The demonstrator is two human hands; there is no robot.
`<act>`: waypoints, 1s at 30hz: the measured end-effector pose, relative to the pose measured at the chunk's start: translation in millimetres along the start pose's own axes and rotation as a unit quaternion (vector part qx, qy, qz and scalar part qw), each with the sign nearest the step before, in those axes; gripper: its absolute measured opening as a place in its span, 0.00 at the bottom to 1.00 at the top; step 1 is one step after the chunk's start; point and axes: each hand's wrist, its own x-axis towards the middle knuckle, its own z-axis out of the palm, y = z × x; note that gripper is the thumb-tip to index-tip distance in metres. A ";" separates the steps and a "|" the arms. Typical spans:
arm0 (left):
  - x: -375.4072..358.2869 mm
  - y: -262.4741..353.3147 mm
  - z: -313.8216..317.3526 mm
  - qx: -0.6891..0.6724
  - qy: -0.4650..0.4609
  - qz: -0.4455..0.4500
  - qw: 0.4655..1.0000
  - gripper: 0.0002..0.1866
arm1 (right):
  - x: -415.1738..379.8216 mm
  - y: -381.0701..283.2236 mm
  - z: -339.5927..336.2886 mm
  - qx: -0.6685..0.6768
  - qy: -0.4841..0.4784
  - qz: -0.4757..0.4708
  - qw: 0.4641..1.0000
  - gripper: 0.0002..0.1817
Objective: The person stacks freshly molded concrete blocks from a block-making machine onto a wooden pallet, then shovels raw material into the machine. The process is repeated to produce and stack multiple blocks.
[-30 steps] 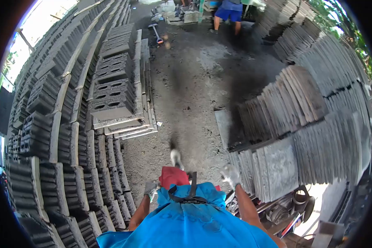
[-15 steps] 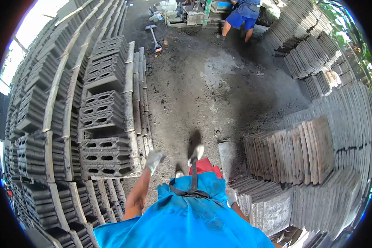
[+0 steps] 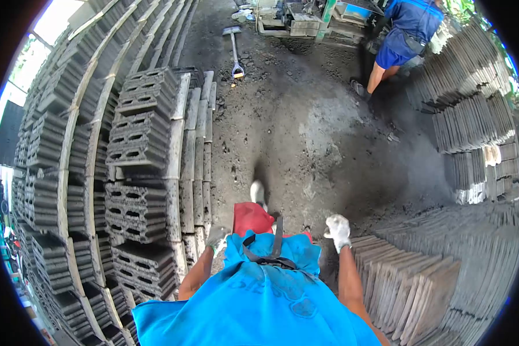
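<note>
The gloved right hand (image 3: 338, 228) hangs at the near end of the leaning row of boards (image 3: 401, 282), thumb a little out; whether its fingers are closed I cannot tell; the gloved left hand (image 3: 216, 237), blurred, is beside the red cloth (image 3: 251, 219) and near the stacked hollow blocks (image 3: 135, 209), its fingers too unclear to tell; outward, a shovel (image 3: 234, 51) lies on the dirt floor (image 3: 282, 132); beyond, a co-worker (image 3: 408, 32) in blue bends near more stacked boards (image 3: 464, 60).

Shovel (image 3: 234, 51) on dirt floor (image 3: 271, 132), person (image 3: 402, 36) in blue
</note>
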 end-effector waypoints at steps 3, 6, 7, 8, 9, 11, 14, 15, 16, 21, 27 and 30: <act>56.4 49.0 3.6 -0.081 -0.062 -0.095 0.990 0.16 | 104.1 -89.5 -37.0 0.088 0.058 0.075 0.992 0.08; 134.3 120.3 14.4 -0.056 -0.055 -0.122 0.989 0.18 | 170.2 -151.8 -39.4 0.167 0.047 0.122 0.977 0.10; 167.2 137.5 11.0 -0.095 -0.064 -0.070 0.991 0.18 | 196.9 -126.5 -31.2 0.116 0.024 0.046 0.992 0.11; 204.7 141.2 16.3 -0.124 -0.079 -0.054 0.988 0.15 | 209.7 -143.7 -30.3 0.117 -0.003 0.109 0.987 0.12; 221.5 180.7 9.5 -0.145 -0.095 -0.012 0.985 0.14 | 222.7 -160.1 -29.4 0.114 -0.030 0.172 0.978 0.14; 249.1 288.0 1.8 -0.152 -0.130 0.038 0.979 0.12 | 250.6 -143.4 -22.2 0.018 -0.007 0.154 0.988 0.12; 291.5 415.1 1.8 -0.156 -0.130 0.120 0.972 0.09 | 280.9 -187.5 -45.5 -0.265 -0.101 -0.063 0.957 0.12; 297.9 465.0 4.3 -0.149 -0.104 0.116 0.976 0.08 | 303.7 -170.1 -43.6 -0.328 -0.130 -0.113 0.929 0.14; 308.1 509.1 7.0 -0.141 -0.079 0.113 0.980 0.08 | 327.8 -158.3 -41.5 -0.316 -0.112 -0.133 0.933 0.13; 391.9 602.2 19.3 -0.137 -0.029 0.053 0.989 0.06 | 465.8 -121.1 -48.3 -0.127 -0.066 0.004 0.990 0.12; 413.3 639.8 54.3 -0.113 -0.005 -0.022 0.993 0.09 | 620.1 -332.4 -135.0 0.162 -0.014 0.273 0.948 0.12; 431.0 633.4 56.4 -0.115 0.006 -0.003 0.993 0.09 | 713.0 -337.7 -146.4 0.195 -0.058 0.237 0.950 0.06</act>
